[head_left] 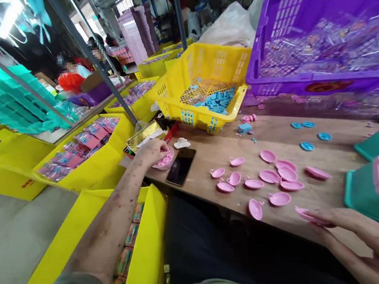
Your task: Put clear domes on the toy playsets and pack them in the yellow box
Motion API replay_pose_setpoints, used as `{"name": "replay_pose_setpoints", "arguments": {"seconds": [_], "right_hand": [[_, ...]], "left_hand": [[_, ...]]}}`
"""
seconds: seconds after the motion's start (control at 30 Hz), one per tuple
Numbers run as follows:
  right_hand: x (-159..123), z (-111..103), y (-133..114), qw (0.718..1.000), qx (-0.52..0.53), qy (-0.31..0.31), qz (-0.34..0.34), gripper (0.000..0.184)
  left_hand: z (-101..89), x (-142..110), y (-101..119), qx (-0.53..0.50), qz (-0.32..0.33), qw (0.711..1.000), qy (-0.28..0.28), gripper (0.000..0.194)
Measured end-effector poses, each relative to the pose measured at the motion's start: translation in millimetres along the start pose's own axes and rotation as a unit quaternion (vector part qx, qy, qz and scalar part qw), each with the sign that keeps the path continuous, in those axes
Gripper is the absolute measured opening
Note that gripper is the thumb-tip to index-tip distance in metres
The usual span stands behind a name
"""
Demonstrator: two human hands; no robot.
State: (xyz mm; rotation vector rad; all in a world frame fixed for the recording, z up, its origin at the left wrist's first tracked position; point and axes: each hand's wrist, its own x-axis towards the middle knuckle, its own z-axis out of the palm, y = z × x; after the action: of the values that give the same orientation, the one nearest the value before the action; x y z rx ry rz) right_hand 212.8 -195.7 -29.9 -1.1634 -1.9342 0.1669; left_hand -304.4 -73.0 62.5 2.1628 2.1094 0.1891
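Observation:
My left hand [153,151] reaches over a small bowl [166,167] of tiny pink pieces, its fingertips pinched together at the bowl's contents. What they hold, if anything, is too small to make out. Between the thumb and fingers of my right hand [368,239] is a small pink oval plastic dish [305,213], held over the table's front edge. Several similar pink dishes [280,199] with thin curled tabs lie scattered on the wooden table, left of and beyond my right hand.
A phone [181,166] lies beside the bowl. Behind stand a yellow basket [203,116] with blue pieces and a purple crate [287,87] of bagged parts. Blue discs [306,146] and green-and-pink toy parts [363,197] are at right. Yellow boxes [137,271] stand at left; people sit farther back.

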Motion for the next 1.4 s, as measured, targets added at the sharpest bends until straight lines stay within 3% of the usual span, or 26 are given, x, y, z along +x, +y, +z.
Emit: {"name": "replay_pose_setpoints", "arguments": {"seconds": [0.1,0.3,0.4,0.53,0.73,0.83,0.93,1.03,1.13,1.23,1.4], "right_hand": [[2.2,-0.6,-5.9,0.997,-0.018,-0.028,-0.074,0.024],[9.5,-4.1,-13.9,0.993,-0.028,-0.03,-0.115,0.028],[7.3,-5.7,-14.2,0.993,-0.018,-0.023,-0.111,0.032],[2.9,-5.4,-15.5,0.997,0.0,-0.017,-0.076,0.021],[14.1,-6.9,-32.0,0.996,0.005,-0.001,-0.086,0.02],[21.2,-7.6,-47.4,0.996,0.032,0.004,-0.078,0.015],[30.5,-8.1,-69.3,0.992,0.099,-0.017,-0.083,0.016],[41.0,-8.5,-91.3,0.977,0.182,-0.031,-0.104,0.021],[45.9,-12.5,-107.3,0.964,0.229,-0.038,-0.131,0.025],[43.8,-20.3,-114.5,0.961,0.241,-0.037,-0.134,0.026],[36.8,-28.3,-116.0,0.96,0.245,-0.036,-0.13,0.025]], "left_hand": [[1.5,1.9,-3.8,-0.014,-0.003,1.0,0.005,0.009],[-3.2,-2.0,-6.7,-0.069,-0.017,0.997,0.013,0.008],[-8.6,-6.2,-7.4,-0.109,-0.036,0.993,0.023,0.015],[-9.8,-8.9,-9.2,-0.158,-0.062,0.984,0.05,0.02],[-9.9,-11.6,-8.3,-0.227,-0.086,0.965,0.102,0.025],[-17.1,-23.9,19.6,-0.321,-0.05,0.939,0.109,0.037],[-24.9,-51.4,77.6,-0.46,0.033,0.884,0.079,0.042],[-28.4,-90.8,143.9,-0.499,0.105,0.86,-0.001,0.022],[-24.4,-125.7,193.0,-0.548,0.153,0.819,-0.073,0.008],[-17.4,-142.4,214.7,-0.583,0.158,0.791,-0.097,0.01],[-17.2,-144.8,216.3,-0.573,0.163,0.797,-0.095,0.012]]}}
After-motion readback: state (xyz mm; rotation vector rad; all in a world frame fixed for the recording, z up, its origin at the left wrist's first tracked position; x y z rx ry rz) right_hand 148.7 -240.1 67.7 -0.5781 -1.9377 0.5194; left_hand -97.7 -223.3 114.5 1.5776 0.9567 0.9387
